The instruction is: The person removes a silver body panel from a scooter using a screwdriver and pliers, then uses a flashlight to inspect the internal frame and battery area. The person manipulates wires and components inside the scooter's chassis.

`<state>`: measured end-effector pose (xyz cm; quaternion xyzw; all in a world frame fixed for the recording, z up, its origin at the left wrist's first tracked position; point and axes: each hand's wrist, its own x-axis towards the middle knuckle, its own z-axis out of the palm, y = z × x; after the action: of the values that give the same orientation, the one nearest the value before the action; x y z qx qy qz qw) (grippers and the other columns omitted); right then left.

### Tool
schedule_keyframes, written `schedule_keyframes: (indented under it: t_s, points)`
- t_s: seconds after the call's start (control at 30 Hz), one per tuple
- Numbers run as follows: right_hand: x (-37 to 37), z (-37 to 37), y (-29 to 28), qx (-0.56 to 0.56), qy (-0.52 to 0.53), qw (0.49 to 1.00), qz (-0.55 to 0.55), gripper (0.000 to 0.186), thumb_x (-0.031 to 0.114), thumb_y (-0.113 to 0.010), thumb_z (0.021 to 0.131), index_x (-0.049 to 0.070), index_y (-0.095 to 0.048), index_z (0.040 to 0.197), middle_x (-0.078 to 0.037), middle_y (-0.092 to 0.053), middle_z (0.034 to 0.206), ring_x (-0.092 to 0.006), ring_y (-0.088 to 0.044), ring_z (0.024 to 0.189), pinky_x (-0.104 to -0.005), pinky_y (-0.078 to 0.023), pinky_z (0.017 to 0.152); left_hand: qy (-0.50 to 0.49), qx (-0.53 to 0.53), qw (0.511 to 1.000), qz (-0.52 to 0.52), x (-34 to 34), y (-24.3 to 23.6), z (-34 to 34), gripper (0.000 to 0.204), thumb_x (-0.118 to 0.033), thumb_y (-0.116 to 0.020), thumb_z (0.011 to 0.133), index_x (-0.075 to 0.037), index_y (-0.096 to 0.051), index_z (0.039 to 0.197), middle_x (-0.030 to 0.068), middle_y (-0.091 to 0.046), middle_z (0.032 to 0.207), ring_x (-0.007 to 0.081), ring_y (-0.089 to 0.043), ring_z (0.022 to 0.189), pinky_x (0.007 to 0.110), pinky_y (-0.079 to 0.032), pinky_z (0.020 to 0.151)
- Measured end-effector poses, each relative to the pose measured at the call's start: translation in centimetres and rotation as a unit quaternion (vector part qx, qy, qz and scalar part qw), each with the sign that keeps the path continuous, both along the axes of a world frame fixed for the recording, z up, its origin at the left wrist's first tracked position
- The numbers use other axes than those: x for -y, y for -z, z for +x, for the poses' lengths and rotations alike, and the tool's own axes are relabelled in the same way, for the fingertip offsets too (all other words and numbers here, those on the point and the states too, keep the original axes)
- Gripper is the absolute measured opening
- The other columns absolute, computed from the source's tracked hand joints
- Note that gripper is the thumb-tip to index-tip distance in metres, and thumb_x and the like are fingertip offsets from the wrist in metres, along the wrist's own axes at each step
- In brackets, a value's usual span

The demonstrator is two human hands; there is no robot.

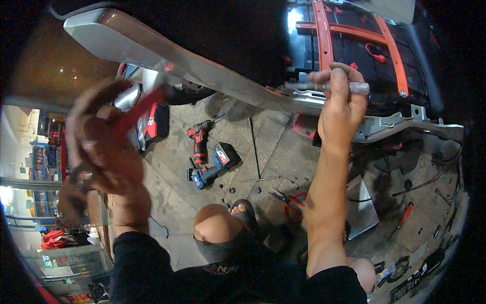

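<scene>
right hand [343, 109]: thumb and fingers pinching a clear-handled tool [360, 88], shaft left of fingertips | left hand [104, 147]: blurred, cannot tell finger spread or grip; red thing [145, 108] by its fingers | orange frame [323, 38]: beyond right fingers

Workshop, repair kind. Signs: grey, stained slab floor [174, 121] strewn with tools: red-and-black cordless drill [198, 142], blue-and-black cordless power tool [203, 177], red-handled metal pliers [289, 209], red-handled screwdriver [405, 215]. Small dark round parts scattered nearby. Above: long silver-grey panel [202, 71], orange metal bars [323, 38] over black surface. Left: stocked shelving [43, 159] in lit room.
</scene>
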<state>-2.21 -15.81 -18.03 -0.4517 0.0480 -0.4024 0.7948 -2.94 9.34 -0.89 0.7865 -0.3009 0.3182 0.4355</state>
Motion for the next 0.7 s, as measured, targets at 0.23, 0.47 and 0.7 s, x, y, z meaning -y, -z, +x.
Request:
schedule_keyframes:
  t_s: [0.23,0.47,0.7]
  points:
    - [-2.0,-6.5,-1.9,0.038,-0.198,0.965,-0.166,0.048,0.026,-0.081,0.08,0.003,-0.066,0.119,-0.002,-0.057,0.086,-0.0083,-0.052,0.072,-0.0225,-0.043,0.063,-0.021,-0.036,0.952,0.305,6.9,8.4,-0.5,0.032,0.0,-0.073,0.069,-0.005,-0.058,0.098,0.0146,-0.062,0.087,0.0382,-0.062,0.08,0.044,-0.052,0.067]
    - [-1.3,-7.3,-1.1,-0.083,-0.224,0.967,-0.089,0.02,0.006,-0.069,0.09,0.0,-0.066,0.109,-0.011,-0.07,0.095,-0.017,-0.066,0.072,-0.029,-0.055,0.062,0.056,0.017,0.896,0.439,7.4,8.4,0.7,0.059,-0.022,-0.076,0.071,-0.003,-0.055,0.122,0.0148,-0.059,0.114,0.0352,-0.057,0.105,0.044,-0.05,0.087]
    - [1.0,-5.7,1.8,0.162,-0.135,0.977,0.032,0.026,0.012,-0.053,0.101,-0.001,-0.057,0.122,-0.022,-0.065,0.117,-0.0268,-0.071,0.093,-0.0376,-0.061,0.076,-0.089,0.233,0.741,0.623,2.2,4.3,5.3,0.06,-0.023,-0.072,0.075,-0.006,-0.06,0.131,0.0105,-0.051,0.133,0.0287,-0.043,0.132,0.054,-0.027,0.114]
